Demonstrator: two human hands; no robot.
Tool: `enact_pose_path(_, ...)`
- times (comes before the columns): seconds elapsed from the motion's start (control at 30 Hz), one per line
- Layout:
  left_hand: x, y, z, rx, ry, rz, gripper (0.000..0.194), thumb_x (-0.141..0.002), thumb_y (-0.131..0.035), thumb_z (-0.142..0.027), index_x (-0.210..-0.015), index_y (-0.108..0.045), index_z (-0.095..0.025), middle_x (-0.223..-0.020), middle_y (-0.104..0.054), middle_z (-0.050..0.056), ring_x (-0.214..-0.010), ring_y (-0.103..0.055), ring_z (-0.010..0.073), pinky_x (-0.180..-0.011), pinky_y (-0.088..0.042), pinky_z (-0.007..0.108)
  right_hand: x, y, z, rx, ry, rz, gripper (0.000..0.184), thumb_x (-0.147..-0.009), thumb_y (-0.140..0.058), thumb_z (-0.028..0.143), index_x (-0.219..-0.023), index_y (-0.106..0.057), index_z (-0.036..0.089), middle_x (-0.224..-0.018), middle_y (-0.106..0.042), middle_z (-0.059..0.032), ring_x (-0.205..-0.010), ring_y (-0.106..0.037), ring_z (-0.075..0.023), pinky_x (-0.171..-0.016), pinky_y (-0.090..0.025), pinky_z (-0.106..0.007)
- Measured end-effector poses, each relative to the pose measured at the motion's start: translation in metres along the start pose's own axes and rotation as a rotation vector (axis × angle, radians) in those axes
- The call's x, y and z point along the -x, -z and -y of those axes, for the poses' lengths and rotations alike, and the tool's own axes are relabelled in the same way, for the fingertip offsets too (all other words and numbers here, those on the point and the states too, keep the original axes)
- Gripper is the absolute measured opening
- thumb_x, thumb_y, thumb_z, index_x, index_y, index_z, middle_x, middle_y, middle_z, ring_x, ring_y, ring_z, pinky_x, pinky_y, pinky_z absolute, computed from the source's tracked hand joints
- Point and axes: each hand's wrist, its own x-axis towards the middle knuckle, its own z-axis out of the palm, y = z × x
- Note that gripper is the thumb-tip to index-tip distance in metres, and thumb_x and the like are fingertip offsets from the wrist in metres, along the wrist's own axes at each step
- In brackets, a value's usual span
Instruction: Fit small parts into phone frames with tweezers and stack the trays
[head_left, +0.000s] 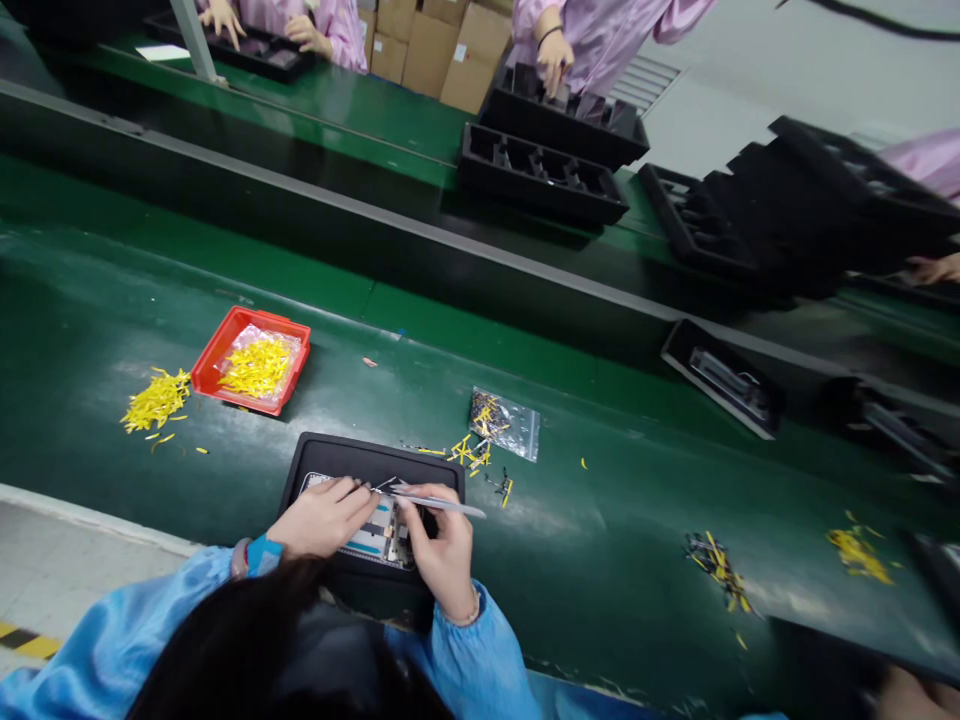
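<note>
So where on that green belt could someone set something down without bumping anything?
The widest bare stretch of green conveyor belt lies between the black tray and the dark-and-yellow scrap pile. A smaller patch sits below the red tray. It's crowded around the left hand and right hand.

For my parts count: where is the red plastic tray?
In the head view, the red plastic tray lies on the green conveyor belt, right of loose yellow strips.

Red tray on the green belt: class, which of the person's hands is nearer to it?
Left. The left hand is nearer: the red plastic tray lies ahead of it and to its left, not touching it. The right hand is farther, on the left hand's far side from the tray.
</note>
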Motion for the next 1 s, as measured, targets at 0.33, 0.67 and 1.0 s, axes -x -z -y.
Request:
enact_pose_path(0.33, -0.002, 0.006, 0.001, -0.005, -0.020, 0.120, 0.029, -0.089, -0.045, -0.013, -0.115, -0.055, -0.010, -0.099, -0.065, 0.010, -0.088, -0.059, 0.0200, -0.075, -0.046, 0.029, 0.005, 0.000, 0.001, -0.015, -0.001, 0.045, 0.006, -0.087, -0.056, 0.016, -0.086, -0.055, 0.021, -0.078, -0.062, -0.0038, -0.074, -0.065, -0.0178, -0.065, -0.056, -0.030)
enact_pose_path(0.67, 0.000, 0.003, -0.001, -0.004, -0.006, 0.057, 0.027, -0.090, -0.043, -0.014, -0.114, -0.055, -0.011, -0.097, -0.065, 0.010, -0.089, -0.059, 0.0193, -0.075, -0.046, 0.027, 0.003, 0.003, 0.004, 0.066, 0.130, 0.134, 0.018, -0.088, -0.049, 0.008, -0.090, -0.058, 0.024, -0.079, -0.064, -0.0043, -0.074, -0.064, -0.0185, -0.063, -0.055, -0.031)
enact_pose_path(1.0, 0.002, -0.004, -0.002, -0.006, 0.035, -0.116, 0.024, -0.093, -0.037, -0.014, -0.106, -0.057, -0.014, -0.091, -0.065, 0.007, -0.082, -0.058, 0.0166, -0.063, -0.046, 0.022, 0.002, 0.004, 0.005, 0.131, 0.199, 0.248, 0.022, -0.092, -0.044, 0.012, -0.104, -0.057, 0.024, -0.087, -0.066, -0.0069, -0.079, -0.066, -0.0184, -0.067, -0.056, -0.031)
